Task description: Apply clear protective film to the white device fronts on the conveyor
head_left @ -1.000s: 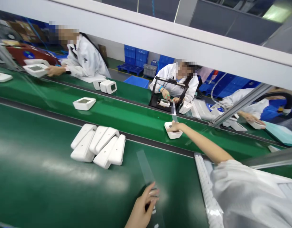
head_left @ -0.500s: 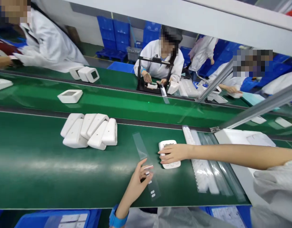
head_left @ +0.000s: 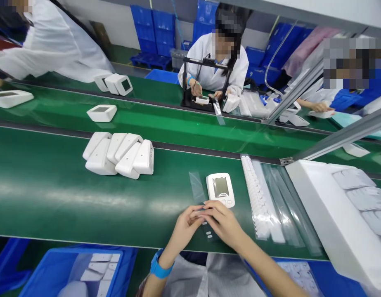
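My left hand (head_left: 188,225), with a blue band at its wrist, pinches a clear plastic strip (head_left: 196,186) carrying small white oval pieces (head_left: 209,234). My right hand (head_left: 223,222) meets it over the strip, fingertips closed together there. What exactly lies between the right fingertips is hidden. Just beyond my hands, a white device (head_left: 211,187) lies face up, showing a grey screen and oval buttons at its near edge. The right fingers are close to that near edge; I cannot tell if they touch it.
Several white housings (head_left: 100,159) lie heaped on the green belt (head_left: 54,189). To the right are plastic strips with white parts (head_left: 255,194) and a white foam box (head_left: 314,206). A blue bin (head_left: 48,272) stands below the edge. Co-workers sit across, beyond a metal post (head_left: 301,90).
My right hand has left the white device and come down to my left hand at the strip. The device's screen is now uncovered. The view has shifted.
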Demonstrator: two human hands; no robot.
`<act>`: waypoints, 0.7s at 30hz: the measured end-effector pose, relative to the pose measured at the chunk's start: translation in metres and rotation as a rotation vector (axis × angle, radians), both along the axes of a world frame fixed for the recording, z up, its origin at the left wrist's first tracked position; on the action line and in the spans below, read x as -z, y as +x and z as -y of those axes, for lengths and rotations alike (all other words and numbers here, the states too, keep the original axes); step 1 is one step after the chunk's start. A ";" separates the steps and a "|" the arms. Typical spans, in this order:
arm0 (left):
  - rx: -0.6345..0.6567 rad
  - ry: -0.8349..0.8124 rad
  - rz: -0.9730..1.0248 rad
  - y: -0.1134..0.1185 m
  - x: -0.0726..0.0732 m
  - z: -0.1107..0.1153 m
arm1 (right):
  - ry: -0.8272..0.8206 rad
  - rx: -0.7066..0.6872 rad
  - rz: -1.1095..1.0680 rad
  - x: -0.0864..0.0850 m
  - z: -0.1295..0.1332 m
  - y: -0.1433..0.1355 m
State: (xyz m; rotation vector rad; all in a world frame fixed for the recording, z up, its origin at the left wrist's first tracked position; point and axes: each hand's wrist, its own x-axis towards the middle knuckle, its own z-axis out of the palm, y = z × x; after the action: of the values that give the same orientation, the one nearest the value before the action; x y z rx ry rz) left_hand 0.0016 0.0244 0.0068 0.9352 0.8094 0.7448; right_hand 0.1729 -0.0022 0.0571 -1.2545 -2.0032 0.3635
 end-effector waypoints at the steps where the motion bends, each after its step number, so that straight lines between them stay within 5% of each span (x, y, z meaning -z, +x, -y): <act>1: -0.003 0.008 -0.006 0.002 0.000 0.002 | 0.022 0.029 -0.006 0.011 0.005 -0.004; 5: 0.007 0.021 0.000 0.004 0.001 0.014 | 0.073 0.042 -0.064 0.033 0.017 -0.003; 14: 0.009 0.385 -0.244 0.001 -0.004 0.037 | -0.009 0.017 -0.358 0.034 0.024 -0.002; 21: -0.039 0.474 -0.336 0.003 -0.004 0.038 | -0.126 0.132 -0.418 0.039 0.028 -0.010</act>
State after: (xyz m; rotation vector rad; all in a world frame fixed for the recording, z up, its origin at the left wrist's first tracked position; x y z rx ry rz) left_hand 0.0041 -0.0134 0.0111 1.5018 0.9646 0.8445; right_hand 0.1626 -0.0297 0.0185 -1.2590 -1.5557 0.6384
